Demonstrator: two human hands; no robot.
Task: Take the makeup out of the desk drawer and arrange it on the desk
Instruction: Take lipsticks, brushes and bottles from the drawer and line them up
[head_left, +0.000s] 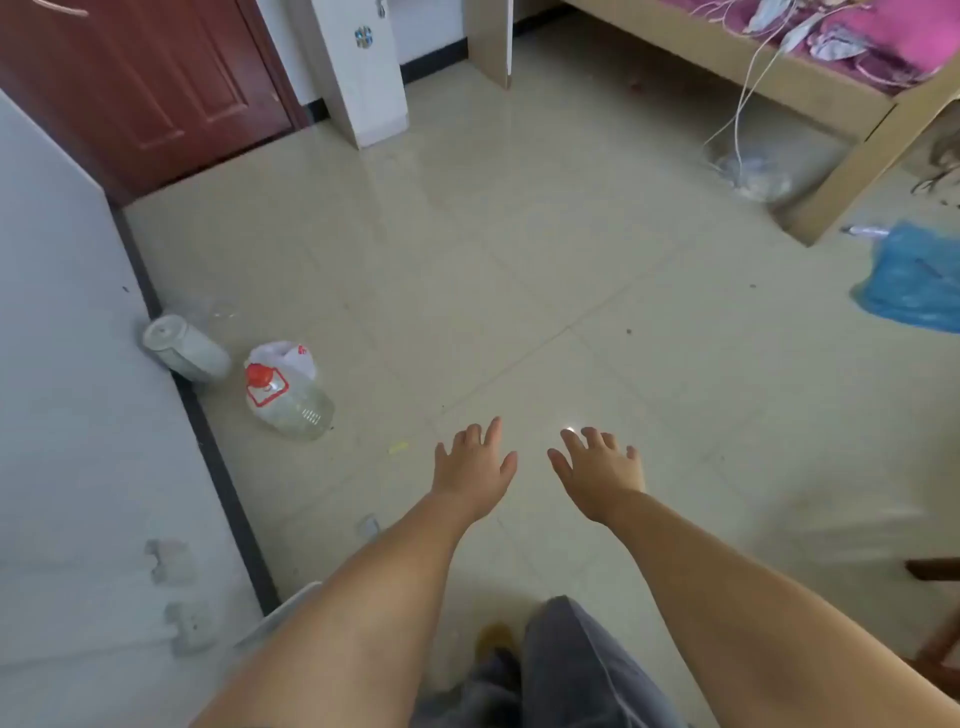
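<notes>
My left hand (475, 465) and my right hand (597, 470) are stretched out side by side in front of me, palms down, above a pale tiled floor. The fingers of both are spread and straight, and neither holds anything. No desk, drawer or makeup shows in this view.
A clear plastic jug with a red cap (285, 397) and a grey cylinder (184, 348) lie by the left wall. A red-brown door (140, 88) is at the back left, a wooden bed frame (810, 98) at the back right, a blue plastic bag (914, 280) on the right.
</notes>
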